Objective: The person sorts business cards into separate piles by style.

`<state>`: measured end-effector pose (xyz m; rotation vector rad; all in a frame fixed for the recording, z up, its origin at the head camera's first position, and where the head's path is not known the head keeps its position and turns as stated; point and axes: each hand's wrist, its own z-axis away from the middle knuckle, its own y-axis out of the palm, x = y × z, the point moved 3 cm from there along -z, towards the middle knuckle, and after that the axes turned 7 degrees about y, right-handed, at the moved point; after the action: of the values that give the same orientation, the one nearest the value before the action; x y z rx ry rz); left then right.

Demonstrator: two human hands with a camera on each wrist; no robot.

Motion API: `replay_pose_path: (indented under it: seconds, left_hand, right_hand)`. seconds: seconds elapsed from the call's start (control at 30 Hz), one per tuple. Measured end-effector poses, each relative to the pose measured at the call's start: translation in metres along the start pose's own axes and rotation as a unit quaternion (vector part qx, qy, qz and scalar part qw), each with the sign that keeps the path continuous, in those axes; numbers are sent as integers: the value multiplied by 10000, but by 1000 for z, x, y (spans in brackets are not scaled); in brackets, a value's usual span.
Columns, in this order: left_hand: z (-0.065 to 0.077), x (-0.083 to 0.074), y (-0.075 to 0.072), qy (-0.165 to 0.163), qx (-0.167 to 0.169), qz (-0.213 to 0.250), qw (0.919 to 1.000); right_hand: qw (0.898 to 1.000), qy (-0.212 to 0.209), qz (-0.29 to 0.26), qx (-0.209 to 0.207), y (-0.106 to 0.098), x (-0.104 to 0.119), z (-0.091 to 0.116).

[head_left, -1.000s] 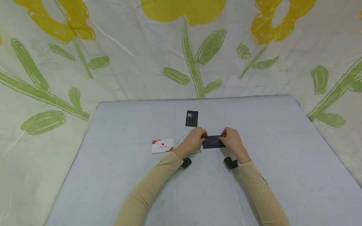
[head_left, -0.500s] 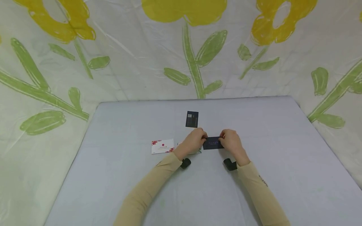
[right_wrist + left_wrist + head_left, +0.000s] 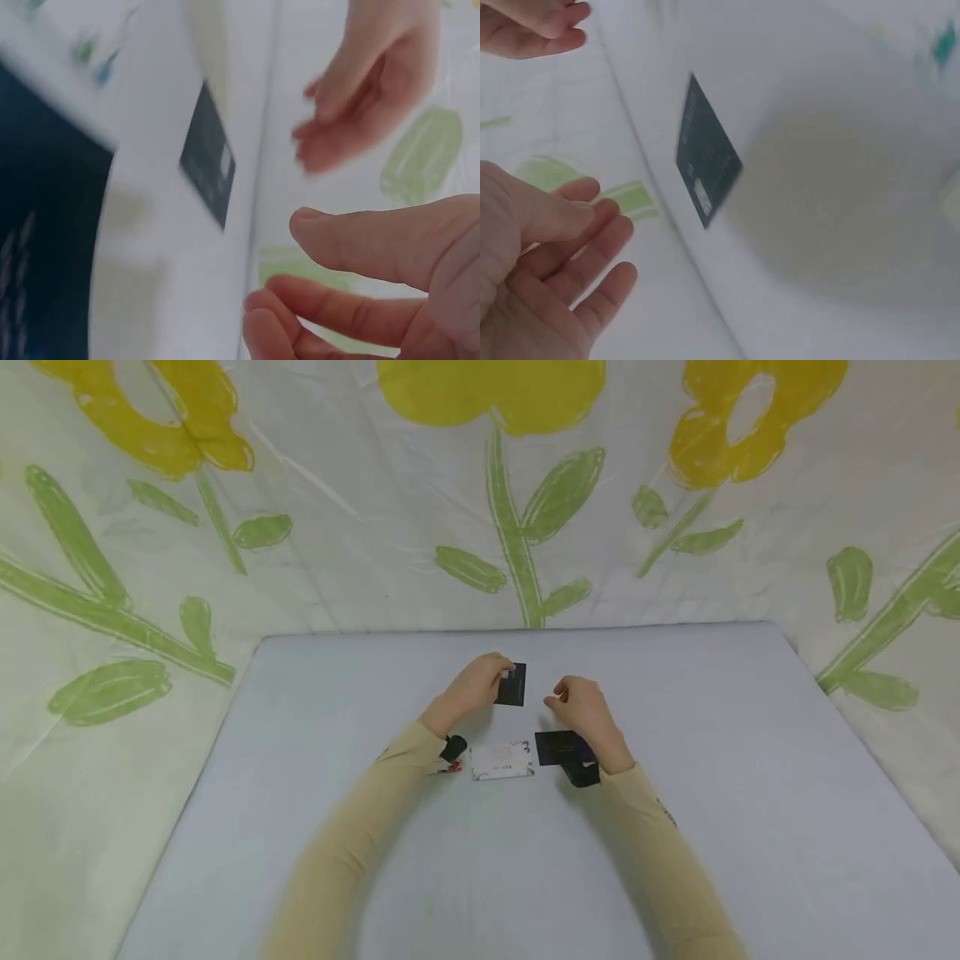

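In the head view my left hand [image 3: 472,683] hovers at the left side of a small dark card [image 3: 513,687] with a pale square code, partly covering it. The left wrist view shows that card [image 3: 707,157] flat on the table, apart from my loosely bent fingers. My right hand [image 3: 583,706] is raised to the card's right; in the right wrist view its thumb and fingers [image 3: 322,300] are parted with nothing between them. A second dark card [image 3: 553,748] lies below my right wrist, partly hidden. Left of it lies a white card with leafy corners [image 3: 501,760].
A white card with red flowers [image 3: 453,767] is mostly hidden under my left forearm. Black wrist cameras [image 3: 454,748] sit below both wrists. The pale table [image 3: 675,827] ends at a flower-printed curtain [image 3: 337,527] behind.
Both hands have let go of the lower dark card, which lies on the table. My left hand has moved up and left to the upper card; my right hand has risen slightly leftward.
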<state>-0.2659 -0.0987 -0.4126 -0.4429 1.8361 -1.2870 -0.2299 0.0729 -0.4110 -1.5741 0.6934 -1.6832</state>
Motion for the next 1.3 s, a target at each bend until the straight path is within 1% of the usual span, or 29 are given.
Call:
replay_pose_path:
  seconds: [0.1,0.2,0.27,0.3,0.37,0.4,0.43,0.5,0.53,0.57,0.67,0.8,0.87,1.0,1.1,1.2,1.3]
  left_hand:
    - [-8,10,2,110,331,-249,9991]
    - [-15,18,9,183,697,-286,9970]
    - [-18,24,16,223,912,-269,9952]
    - [-20,25,19,213,1042,-254,9940]
    - [-21,27,24,277,1193,-262,9921]
    - [-22,27,27,291,1278,-302,9909]
    - [-22,27,28,286,1349,-340,9899]
    - [-23,28,30,303,1438,-396,9884]
    - [-23,29,31,300,1455,-391,9881]
    - [-23,30,32,288,1484,-391,9877]
    - [-23,33,32,313,1497,-386,9875]
    - [-23,33,31,394,1452,-470,9875]
    - [-24,32,28,382,1472,-590,9866]
    - [-24,29,23,194,1612,-805,9834]
    - [-24,29,21,73,1682,-865,9819]
    - [-23,31,20,2,1702,-834,9819]
    - [-24,36,22,-138,1718,-615,9831]
  right_hand:
    - [9998,120,37,138,11,15,-8]
    - [9992,258,206,245,29,25,-20]
    - [9988,77,450,172,42,30,-26]
    - [9981,-100,613,12,57,23,-37]
    - [9959,-87,903,-33,74,20,-50]
    - [9947,-88,1022,-88,80,19,-53]
    - [9942,-58,1069,-142,84,20,-54]
    - [9935,245,1109,-118,90,21,-58]
    - [9930,466,1089,-3,84,30,-50]
    - [9925,523,1100,-57,83,33,-47]
    - [9905,591,1216,-234,78,43,-38]
    - [9898,635,1245,-291,74,46,-35]
    - [9909,695,1135,-198,72,44,-36]
    - [9931,953,673,130,67,36,-39]
    - [9923,1141,358,310,64,29,-42]
    - [9918,1169,225,458,61,22,-45]
    - [9923,1057,217,603,58,17,-47]
